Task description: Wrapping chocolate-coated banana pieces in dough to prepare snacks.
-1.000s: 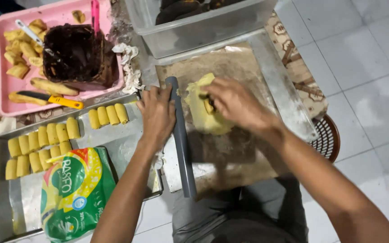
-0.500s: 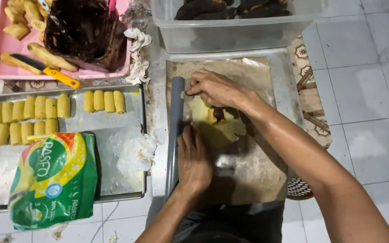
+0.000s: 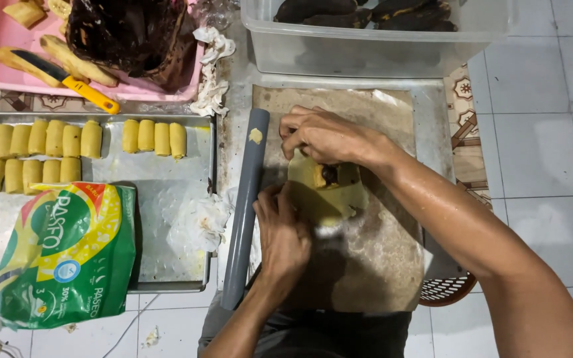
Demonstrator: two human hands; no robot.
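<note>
Hands: right hand (image 3: 326, 136) pinching soft yellow dough sheet (image 3: 329, 195); left hand (image 3: 283, 229) flat, pressing its edge.

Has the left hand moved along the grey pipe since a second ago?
Yes. The left hand has slid down the grey pipe toward the person, from near its top end to its lower half, beside the yellow dough sheet.
</note>
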